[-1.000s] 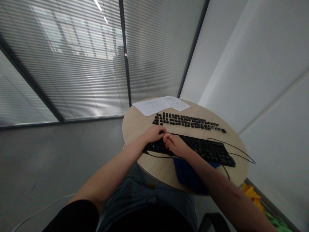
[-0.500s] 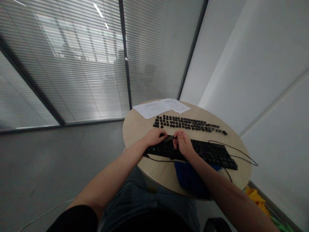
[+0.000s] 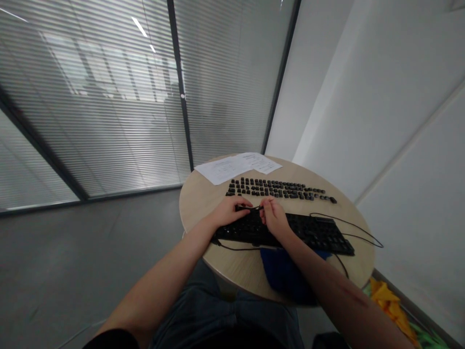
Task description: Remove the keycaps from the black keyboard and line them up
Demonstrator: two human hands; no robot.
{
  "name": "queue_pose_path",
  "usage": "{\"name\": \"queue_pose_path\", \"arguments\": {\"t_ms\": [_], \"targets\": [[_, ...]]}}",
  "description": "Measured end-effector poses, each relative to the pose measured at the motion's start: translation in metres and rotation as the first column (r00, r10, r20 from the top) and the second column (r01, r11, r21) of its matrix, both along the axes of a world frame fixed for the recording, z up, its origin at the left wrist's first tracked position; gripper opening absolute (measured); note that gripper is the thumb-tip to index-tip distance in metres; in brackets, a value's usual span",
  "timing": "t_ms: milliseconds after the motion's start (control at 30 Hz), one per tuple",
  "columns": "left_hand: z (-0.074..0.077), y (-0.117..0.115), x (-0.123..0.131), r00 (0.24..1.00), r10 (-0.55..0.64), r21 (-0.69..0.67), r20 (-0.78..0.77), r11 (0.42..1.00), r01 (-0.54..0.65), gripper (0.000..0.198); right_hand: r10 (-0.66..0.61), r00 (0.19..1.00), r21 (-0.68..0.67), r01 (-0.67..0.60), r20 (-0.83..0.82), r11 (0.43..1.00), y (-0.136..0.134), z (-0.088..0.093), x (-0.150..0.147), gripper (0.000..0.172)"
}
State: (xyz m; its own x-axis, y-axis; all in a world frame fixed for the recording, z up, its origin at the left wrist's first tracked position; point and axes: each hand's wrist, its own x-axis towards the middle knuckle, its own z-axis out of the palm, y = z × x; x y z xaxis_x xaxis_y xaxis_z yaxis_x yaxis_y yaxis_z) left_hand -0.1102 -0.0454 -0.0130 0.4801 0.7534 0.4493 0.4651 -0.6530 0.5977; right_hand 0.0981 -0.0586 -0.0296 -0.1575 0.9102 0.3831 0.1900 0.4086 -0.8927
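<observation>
A black keyboard (image 3: 305, 230) lies across the near part of the round table, its left part under my hands. My right hand (image 3: 274, 215) is closed with bent fingers round the end of a thin dark keycap puller (image 3: 256, 208), which points left just above the keyboard's far edge. My left hand (image 3: 230, 212) rests at the keyboard's upper left, thumb and fingers curled toward the puller's tip. A small dark thing shows between them, too small to make out. Beyond the hands, loose black keycaps (image 3: 278, 185) lie in rows.
Printed papers (image 3: 227, 168) lie at the far side of the round wooden table (image 3: 232, 261). A blue cloth (image 3: 281, 271) hangs over the near edge beneath my right forearm. A black cable (image 3: 358, 224) loops at the right. Yellow fabric (image 3: 387, 296) is on the floor by the wall.
The camera view has shifted slightly, moving the table a little left and down. My left fingers have spread slightly; the puller stays in my right hand, its wires harder to see.
</observation>
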Motion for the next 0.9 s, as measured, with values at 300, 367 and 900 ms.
{"name": "queue_pose_path", "arguments": {"t_ms": [300,367,900], "targets": [[-0.002,0.002,0.000,0.999,0.020,-0.057,-0.040,0.998,-0.022,0.019,0.015,0.994,0.088,-0.025,0.113,0.996,0.002,-0.001,0.003,0.035],[-0.002,0.003,-0.003,0.998,0.029,-0.096,-0.048,0.995,-0.033,0.021,0.018,0.991,0.093,-0.031,0.135,0.995,0.004,-0.002,0.004,0.034],[0.030,0.061,0.002,0.951,0.187,0.189,-0.247,0.972,-0.142,0.010,-0.102,0.995,0.081,0.102,-0.002,0.991,0.015,0.006,0.013,0.041]]}}
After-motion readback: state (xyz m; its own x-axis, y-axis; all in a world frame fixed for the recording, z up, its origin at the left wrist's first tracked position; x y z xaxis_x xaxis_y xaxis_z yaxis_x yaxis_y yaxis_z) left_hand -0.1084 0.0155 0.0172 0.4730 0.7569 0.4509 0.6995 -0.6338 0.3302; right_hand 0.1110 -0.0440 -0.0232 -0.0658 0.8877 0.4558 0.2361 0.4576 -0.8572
